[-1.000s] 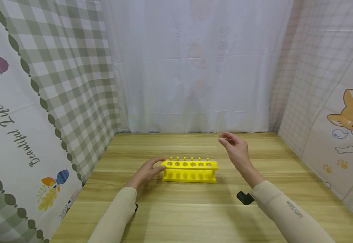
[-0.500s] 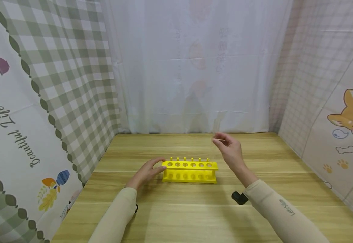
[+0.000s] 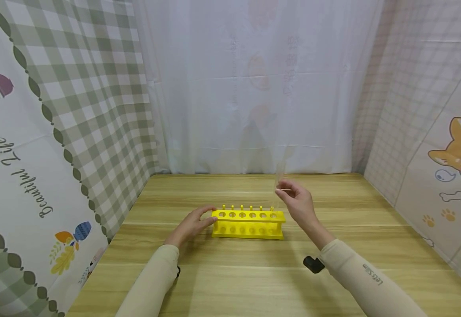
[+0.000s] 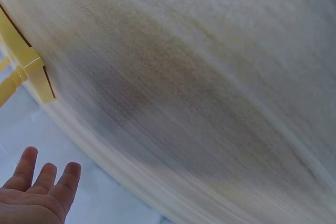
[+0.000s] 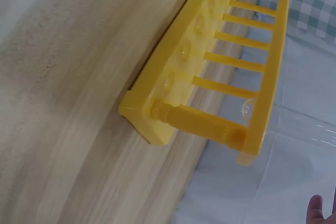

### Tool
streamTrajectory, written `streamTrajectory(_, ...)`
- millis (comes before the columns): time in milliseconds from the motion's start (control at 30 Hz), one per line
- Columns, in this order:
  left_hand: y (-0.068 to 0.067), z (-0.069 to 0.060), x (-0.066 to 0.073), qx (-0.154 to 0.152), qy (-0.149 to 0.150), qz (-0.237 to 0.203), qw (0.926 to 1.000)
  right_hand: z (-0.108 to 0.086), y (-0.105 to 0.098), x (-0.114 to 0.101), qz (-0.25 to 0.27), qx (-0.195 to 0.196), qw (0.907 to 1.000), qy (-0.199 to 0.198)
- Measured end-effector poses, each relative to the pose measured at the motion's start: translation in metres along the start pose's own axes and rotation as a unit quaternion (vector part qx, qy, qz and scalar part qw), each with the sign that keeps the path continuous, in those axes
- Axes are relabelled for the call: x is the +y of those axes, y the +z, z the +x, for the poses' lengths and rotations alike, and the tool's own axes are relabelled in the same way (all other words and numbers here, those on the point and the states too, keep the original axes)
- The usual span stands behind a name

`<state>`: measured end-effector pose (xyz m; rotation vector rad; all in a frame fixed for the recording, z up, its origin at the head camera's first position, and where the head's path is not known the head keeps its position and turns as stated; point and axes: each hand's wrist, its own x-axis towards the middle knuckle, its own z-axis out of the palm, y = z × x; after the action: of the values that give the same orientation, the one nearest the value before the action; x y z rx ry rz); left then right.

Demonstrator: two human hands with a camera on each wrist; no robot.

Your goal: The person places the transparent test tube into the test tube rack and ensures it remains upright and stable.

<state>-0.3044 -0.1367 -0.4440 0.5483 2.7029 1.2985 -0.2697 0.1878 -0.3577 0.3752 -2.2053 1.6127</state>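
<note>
On the table stands a yellow test tube rack (image 3: 248, 215) with a row of round holes and upright pegs behind them. My left hand (image 3: 190, 225) holds the rack's left end between thumb and forefinger; the other fingers (image 4: 67, 184) stretch out in the left wrist view. Above the rack's right end, my right hand (image 3: 298, 203) pinches a clear test tube (image 3: 280, 171), tilted slightly. In the right wrist view, the test tube's rounded end (image 5: 248, 108) is close to the rack's top plate (image 5: 270, 72). Whether it has entered a hole is hard to tell.
The wood-grain table (image 3: 230, 273) reaches back to a white curtain (image 3: 254, 88). A green checked cloth (image 3: 111, 88) hangs at the left and a printed cloth (image 3: 424, 132) at the right. A black device (image 3: 313, 264) is on the right wrist.
My right hand has moved left, then down, bringing the test tube over the rack's right end. My left hand and the rack have stayed put.
</note>
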Motion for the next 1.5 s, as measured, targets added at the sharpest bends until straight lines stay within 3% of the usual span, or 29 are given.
streamTrajectory(67,0.0,0.0,0.0,0.001,-0.001,0.0,1.0,-0.002,0.001,0.003,-0.007,-0.006,0.9999,0.006)
streamTrajectory(367,0.0,-0.001,0.0,0.0,-0.004,-0.002,1.0,-0.001,0.005,0.054,0.017,-0.02,0.9992,0.031)
streamTrajectory(1500,0.0,-0.001,-0.001,-0.001,0.006,-0.003,1.0,-0.018,0.013,0.076,-0.027,-0.036,0.9976,0.053)
